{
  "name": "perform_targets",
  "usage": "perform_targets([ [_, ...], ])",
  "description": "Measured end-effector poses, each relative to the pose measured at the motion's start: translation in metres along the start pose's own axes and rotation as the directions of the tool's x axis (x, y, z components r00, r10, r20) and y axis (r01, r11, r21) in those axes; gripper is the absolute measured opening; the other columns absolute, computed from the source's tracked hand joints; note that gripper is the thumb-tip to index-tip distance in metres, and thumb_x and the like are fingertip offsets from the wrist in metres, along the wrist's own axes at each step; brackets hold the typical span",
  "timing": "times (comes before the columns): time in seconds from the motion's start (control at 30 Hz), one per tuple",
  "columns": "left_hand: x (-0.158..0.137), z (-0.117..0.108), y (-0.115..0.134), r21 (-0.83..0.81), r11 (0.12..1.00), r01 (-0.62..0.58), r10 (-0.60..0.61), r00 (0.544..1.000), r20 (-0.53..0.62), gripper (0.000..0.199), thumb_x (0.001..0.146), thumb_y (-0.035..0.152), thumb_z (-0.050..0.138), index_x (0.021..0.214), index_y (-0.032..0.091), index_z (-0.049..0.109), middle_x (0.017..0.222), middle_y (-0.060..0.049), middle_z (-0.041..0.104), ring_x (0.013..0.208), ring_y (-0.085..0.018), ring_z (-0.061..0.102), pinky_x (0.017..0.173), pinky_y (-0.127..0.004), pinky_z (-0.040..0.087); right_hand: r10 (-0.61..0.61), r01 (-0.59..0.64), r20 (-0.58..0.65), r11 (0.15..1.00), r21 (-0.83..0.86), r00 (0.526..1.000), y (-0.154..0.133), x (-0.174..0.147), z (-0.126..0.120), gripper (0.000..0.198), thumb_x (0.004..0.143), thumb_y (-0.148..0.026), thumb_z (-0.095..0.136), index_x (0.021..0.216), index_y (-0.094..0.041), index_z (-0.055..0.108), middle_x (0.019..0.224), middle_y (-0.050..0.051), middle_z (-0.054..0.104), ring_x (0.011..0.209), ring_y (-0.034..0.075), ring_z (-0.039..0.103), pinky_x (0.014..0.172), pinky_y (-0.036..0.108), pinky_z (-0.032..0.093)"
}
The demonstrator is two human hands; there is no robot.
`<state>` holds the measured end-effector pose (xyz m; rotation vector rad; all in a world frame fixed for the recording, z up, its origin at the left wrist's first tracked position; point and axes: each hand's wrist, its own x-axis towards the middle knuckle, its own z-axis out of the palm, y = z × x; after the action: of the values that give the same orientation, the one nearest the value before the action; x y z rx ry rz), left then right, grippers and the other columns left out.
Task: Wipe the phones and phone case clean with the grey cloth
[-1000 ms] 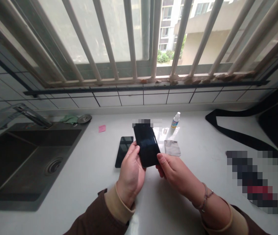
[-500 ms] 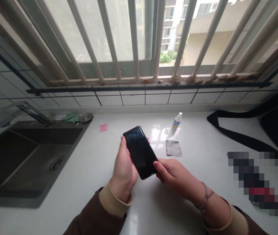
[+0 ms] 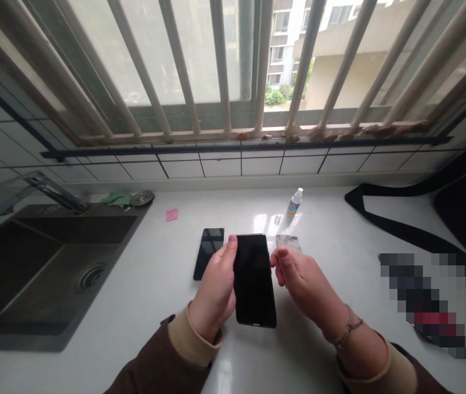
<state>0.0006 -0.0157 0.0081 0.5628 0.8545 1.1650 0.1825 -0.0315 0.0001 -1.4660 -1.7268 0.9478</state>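
My left hand (image 3: 215, 284) grips a black smartphone (image 3: 254, 282) along its left side, thumb on the front edge. The screen is dark and faces up towards me. Close to the phone's right edge is my right hand (image 3: 300, 273), its fingers curled in and the thumb bent over them; whether a fingertip touches the phone's side I cannot tell. A second dark phone (image 3: 208, 251) lies flat on the counter, partly behind my left hand. Behind my right hand lies a grey cloth (image 3: 288, 241), partly covered.
A small white spray bottle (image 3: 294, 202) stands towards the wall. Left of it lies a pink sticky note (image 3: 171, 214). The sink (image 3: 65, 331) with a faucet (image 3: 58, 191) is at the left. A black strap (image 3: 405, 232) and a blurred-out object (image 3: 425, 306) lie at the right.
The held phone has turned nearly straight and come lower and right. My right hand has left its lower corner and moved up beside its edge. The second phone has come into view.
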Motion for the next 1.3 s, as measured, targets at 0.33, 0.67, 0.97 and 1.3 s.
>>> perform_targets([
  [0.33, -0.008, 0.003, -0.023, 0.120, 0.992, 0.029, -0.049, 0.985, 0.166, 0.039, 0.100, 0.051, 0.069, 0.117, 0.017, 0.076, 0.111, -0.011, 0.078, 0.111, -0.027, 0.071, 0.100, -0.037, 0.053, -0.030, 0.029, -0.026, 0.999, -0.028, 0.999, 0.004, 0.002, 0.003, 0.067, 0.111, -0.066, 0.023, 0.063, -0.024, 0.047, 0.061, 0.001, 0.055, 0.059, 0.018, 0.049, 0.060, 0.033, 0.032],
  [0.67, -0.005, -0.002, -0.019, 0.275, 0.961, 0.014, -0.067, 0.980, 0.185, 0.046, 0.103, 0.056, 0.060, 0.118, 0.016, 0.076, 0.109, -0.010, 0.079, 0.104, -0.026, 0.071, 0.096, -0.036, 0.053, 0.038, -0.036, -0.106, 0.999, 0.016, 0.994, 0.009, 0.006, 0.005, 0.069, 0.107, -0.073, 0.029, 0.061, -0.023, 0.044, 0.059, 0.001, 0.051, 0.058, 0.016, 0.045, 0.057, 0.032, 0.030],
  [0.97, 0.002, -0.009, -0.014, 0.371, 0.920, -0.129, 0.152, 0.988, -0.034, 0.054, 0.102, 0.064, 0.056, 0.116, 0.015, 0.075, 0.108, -0.011, 0.079, 0.100, -0.026, 0.073, 0.091, -0.037, 0.056, 0.156, -0.211, 0.220, 0.944, 0.253, 0.963, 0.004, 0.006, 0.008, 0.080, 0.101, -0.084, 0.022, 0.071, -0.022, 0.062, 0.062, 0.006, 0.062, 0.057, 0.020, 0.060, 0.053, 0.032, 0.042],
  [1.3, 0.015, -0.012, -0.002, 0.182, 0.952, -0.246, 0.291, 0.911, -0.291, 0.056, 0.102, 0.065, 0.055, 0.122, 0.015, 0.072, 0.108, -0.013, 0.078, 0.100, -0.025, 0.074, 0.092, -0.038, 0.058, 0.100, -0.142, 0.323, 0.984, 0.107, 0.941, 0.000, 0.001, 0.011, 0.065, 0.110, -0.069, 0.027, 0.074, -0.023, 0.055, 0.048, -0.002, 0.061, 0.045, 0.013, 0.052, 0.060, 0.028, 0.043],
])
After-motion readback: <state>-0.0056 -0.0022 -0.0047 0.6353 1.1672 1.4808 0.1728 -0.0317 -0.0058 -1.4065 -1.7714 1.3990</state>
